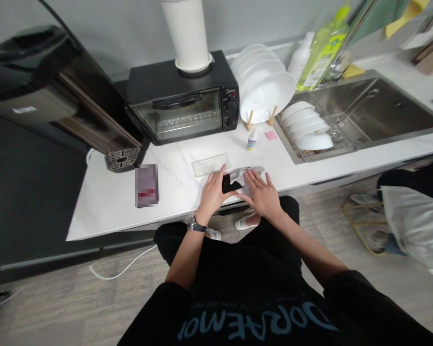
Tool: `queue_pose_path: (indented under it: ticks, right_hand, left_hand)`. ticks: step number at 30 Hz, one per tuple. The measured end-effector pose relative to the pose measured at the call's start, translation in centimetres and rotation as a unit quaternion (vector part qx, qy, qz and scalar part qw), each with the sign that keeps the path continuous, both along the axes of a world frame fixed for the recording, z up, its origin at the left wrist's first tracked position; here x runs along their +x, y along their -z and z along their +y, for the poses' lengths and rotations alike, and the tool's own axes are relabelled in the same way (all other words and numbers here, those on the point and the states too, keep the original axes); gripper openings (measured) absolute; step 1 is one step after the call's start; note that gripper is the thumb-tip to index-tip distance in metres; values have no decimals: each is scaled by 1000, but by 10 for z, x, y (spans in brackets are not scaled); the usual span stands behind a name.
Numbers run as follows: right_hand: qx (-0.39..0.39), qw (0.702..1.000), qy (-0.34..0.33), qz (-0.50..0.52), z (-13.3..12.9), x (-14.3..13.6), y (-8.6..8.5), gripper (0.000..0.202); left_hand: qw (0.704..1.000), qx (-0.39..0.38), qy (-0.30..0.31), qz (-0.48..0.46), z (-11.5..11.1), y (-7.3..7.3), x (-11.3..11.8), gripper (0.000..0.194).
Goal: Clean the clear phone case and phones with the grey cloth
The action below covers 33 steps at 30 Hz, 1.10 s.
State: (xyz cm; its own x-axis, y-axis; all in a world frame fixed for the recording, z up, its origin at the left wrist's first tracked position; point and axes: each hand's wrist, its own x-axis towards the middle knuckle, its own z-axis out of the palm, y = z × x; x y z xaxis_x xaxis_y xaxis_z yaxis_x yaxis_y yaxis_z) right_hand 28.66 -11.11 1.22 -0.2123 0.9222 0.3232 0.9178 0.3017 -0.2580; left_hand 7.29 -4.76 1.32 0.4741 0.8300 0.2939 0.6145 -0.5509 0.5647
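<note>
A flat black phone [230, 184] lies at the counter's front edge, partly covered by a thin grey cloth [257, 170]. My left hand [212, 193] steadies the phone from the left, thumb along its near edge and fingers at its far side. With its fingers laid fairly flat, my right hand [262, 194] presses the cloth onto the phone. The two thumbs almost meet in front. Just behind my left hand rests a clear phone case [211, 166]. A small white bottle with a yellow-and-blue label [251, 141] stands upright farther back.
A toaster oven [184, 103] stands behind, with white plates [263, 91] racked beside it. The sink [378, 105] is on the right, with bowls [306, 127] in it. On the left are a drink machine [122, 158] and a blurred rectangular item [146, 185]. A pink note [271, 135] lies near the sink.
</note>
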Motion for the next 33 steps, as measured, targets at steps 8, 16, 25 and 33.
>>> queue_pose_path:
  ticks: [8,16,25,33]
  right_hand:
    - [-7,992,-119,36,4,-61,-1,70]
    - [-3,1000,14,20,3,16,-2,68]
    - [-9,989,-141,50,8,-58,2,69]
    - [-6,1000,-8,16,12,22,-2,61]
  left_hand:
    - [1000,4,-5,0,5,9,-1,95]
    - [1000,7,-6,-17,3,3,0,119]
    - [1000,10,-18,-23,4,7,0,91]
    - [999,-5,-3,-32,4,2,-1,119]
